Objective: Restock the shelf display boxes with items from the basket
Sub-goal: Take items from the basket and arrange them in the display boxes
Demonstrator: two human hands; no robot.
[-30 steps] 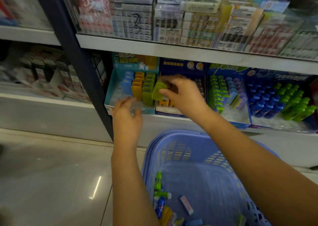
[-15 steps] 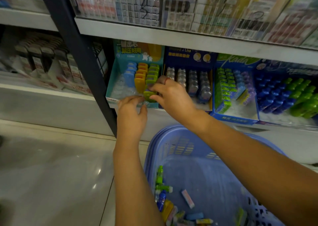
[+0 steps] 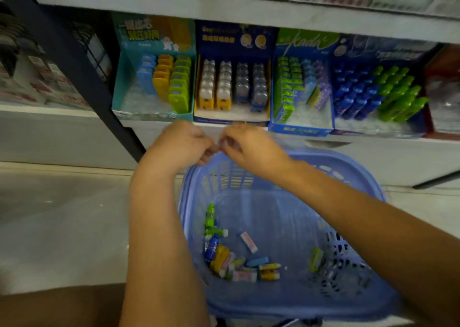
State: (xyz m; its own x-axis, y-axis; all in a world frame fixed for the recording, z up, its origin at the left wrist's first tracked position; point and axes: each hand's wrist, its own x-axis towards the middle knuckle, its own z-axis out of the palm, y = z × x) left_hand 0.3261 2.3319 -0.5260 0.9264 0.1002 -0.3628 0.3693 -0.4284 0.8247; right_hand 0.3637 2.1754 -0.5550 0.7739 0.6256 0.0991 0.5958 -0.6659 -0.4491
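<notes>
A: Basket condition?
B: Blue slotted basket (image 3: 273, 202), below the shelf edge; small mixed items (image 3: 239, 264) lie loose inside.
A: Display boxes (image 3: 234, 38)?
B: Side by side, upright. Teal box (image 3: 122, 82) partly filled.

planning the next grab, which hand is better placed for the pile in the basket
Probably left: the pile lies in the basket's left part, beside that forearm. The left hand and right hand both sit over the far rim.
</notes>
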